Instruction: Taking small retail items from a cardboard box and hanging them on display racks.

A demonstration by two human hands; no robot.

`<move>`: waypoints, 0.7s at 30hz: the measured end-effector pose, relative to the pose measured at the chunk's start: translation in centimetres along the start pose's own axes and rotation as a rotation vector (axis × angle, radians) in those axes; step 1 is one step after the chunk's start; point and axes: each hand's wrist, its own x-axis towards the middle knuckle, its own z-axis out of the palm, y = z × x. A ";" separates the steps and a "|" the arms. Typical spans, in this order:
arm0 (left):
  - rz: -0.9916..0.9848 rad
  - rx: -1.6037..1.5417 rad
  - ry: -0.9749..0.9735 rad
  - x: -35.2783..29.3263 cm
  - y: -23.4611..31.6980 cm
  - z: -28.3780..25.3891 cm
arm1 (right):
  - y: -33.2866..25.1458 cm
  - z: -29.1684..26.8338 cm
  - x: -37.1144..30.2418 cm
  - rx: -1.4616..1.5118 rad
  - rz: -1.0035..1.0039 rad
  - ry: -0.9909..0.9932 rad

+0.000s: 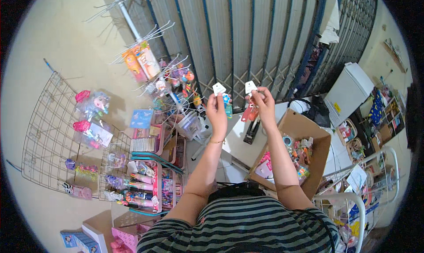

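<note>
Both my hands are raised in front of me over a small white table. My left hand (216, 119) pinches a keychain-like trinket on a white card (218, 88); its blue flower and green charm (228, 109) hang beside my fingers. A similar trinket on another white card (250, 86) is pinched in my right hand (266, 108), with a red charm (247, 115) dangling below the card. The two cards are held apart, side by side. Beneath my right hand, a long black tool that looks like a stapler (250, 136) lies on the white table (234, 143).
An open cardboard box (321, 148) of colourful small goods stands right of the table. On the left are a hook stand (128, 21), a wire grid (48, 120) and a multi-tier rack (155, 182) of trinkets. A folding metal gate (247, 36) lies ahead; a white-framed cart (360, 209) stands at right.
</note>
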 end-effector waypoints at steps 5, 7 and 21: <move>0.059 0.026 0.049 4.8 2.5 -2.9 | 0.5 5.6 3.6 0.102 -0.005 -0.097; 0.084 0.056 0.052 6.9 3.8 -3.8 | 0.8 7.9 5.3 0.150 0.011 -0.153; 0.278 0.091 0.015 21.3 5.2 -8.9 | 3.4 21.1 16.8 0.133 -0.072 -0.235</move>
